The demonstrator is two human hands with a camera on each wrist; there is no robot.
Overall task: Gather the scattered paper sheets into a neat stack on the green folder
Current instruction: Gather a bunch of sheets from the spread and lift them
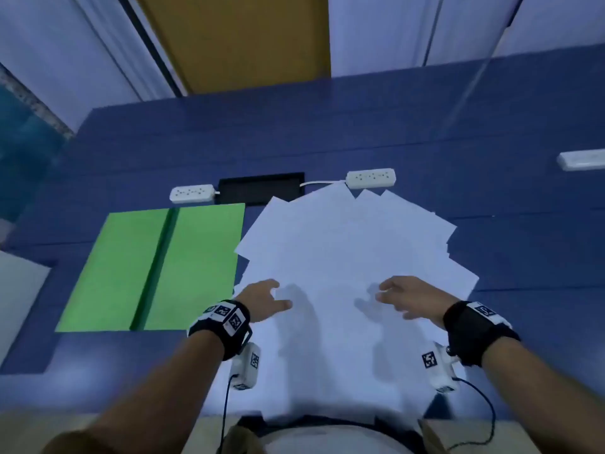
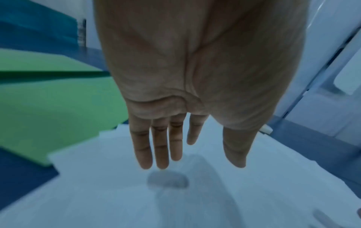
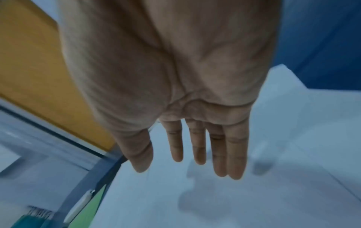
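- The paper sheets [image 1: 343, 257] lie in a messy fan on the blue table [image 1: 491, 126], just beside the green folder [image 1: 203, 263], which lies open to my left.
- I think the paper is light, thin and floppy. It will slide easily, and it can bend or crease.
- I think the best place to take hold is at the outer edges of the pile, pushing them inward together.
- My left hand [image 1: 262, 301] is open, with straight fingers [image 2: 160, 148]. It holds nothing and hovers over the paper.
- My right hand [image 1: 409, 298] is open too, fingers [image 3: 197, 145] spread, holding nothing, just above the sheets.
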